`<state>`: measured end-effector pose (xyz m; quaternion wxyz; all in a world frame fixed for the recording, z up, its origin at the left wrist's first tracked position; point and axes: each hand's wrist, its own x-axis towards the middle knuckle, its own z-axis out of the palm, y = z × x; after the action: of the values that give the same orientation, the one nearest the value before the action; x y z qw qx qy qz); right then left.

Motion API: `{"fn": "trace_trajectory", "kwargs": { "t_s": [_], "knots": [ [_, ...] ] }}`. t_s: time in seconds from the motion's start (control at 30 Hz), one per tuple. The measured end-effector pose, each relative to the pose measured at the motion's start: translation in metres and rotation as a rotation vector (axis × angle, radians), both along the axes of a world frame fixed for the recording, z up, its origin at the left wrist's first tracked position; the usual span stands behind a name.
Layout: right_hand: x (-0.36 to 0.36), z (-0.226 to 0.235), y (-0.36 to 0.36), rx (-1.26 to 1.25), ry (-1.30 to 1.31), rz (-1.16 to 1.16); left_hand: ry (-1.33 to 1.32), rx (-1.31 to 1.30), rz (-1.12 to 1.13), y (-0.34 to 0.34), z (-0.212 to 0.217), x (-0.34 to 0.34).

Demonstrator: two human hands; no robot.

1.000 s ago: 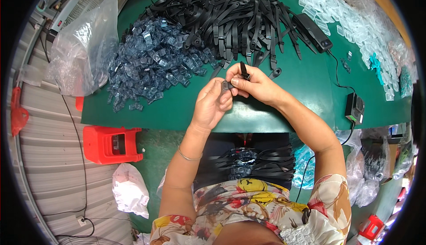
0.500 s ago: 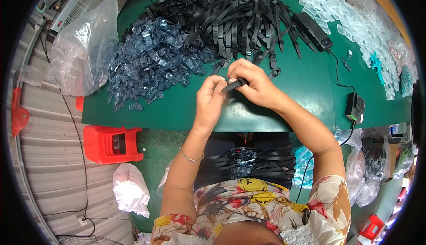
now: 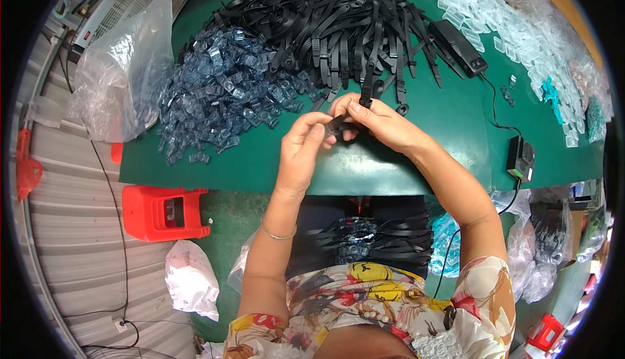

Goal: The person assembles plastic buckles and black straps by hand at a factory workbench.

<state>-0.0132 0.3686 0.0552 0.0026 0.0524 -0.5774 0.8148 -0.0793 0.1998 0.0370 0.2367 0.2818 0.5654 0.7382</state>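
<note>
Now both hands (image 3: 345,128) closer together on black strap (image 3: 366,95).

A green tabletop (image 3: 416,164) fills the upper middle of the view, under bright and even light. At the left there is a grey corrugated metal surface (image 3: 71,229), with a thin black cable (image 3: 120,229) on it. A red plastic stool (image 3: 163,212) stands on the green floor (image 3: 228,222), and a white crumpled bag (image 3: 192,281) lies near it.

On your desk (image 3: 416,170), the clips (image 3: 221,98) lie left of the straps (image 3: 338,27); the adapter (image 3: 521,158) sits right, the stool (image 3: 163,212) below on the floor (image 3: 78,242).
</note>
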Motion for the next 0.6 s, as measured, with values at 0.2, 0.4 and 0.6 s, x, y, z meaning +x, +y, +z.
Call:
{"fn": "trace_trajectory", "kwargs": {
  "t_s": [0.2, 0.4, 0.6],
  "knots": [
    [0.000, -0.003, -0.002, 0.240, 0.057, -0.021, -0.269, 0.207, -0.168, 0.001, 0.004, -0.008],
    [0.001, 0.005, -0.004, 0.133, 0.054, 0.055, -0.354, 0.289, -0.246, -0.002, 0.006, -0.005],
    [0.002, 0.003, -0.007, 0.076, 0.105, 0.068, -0.359, 0.249, -0.280, -0.002, 0.003, -0.006]
  ]
}}
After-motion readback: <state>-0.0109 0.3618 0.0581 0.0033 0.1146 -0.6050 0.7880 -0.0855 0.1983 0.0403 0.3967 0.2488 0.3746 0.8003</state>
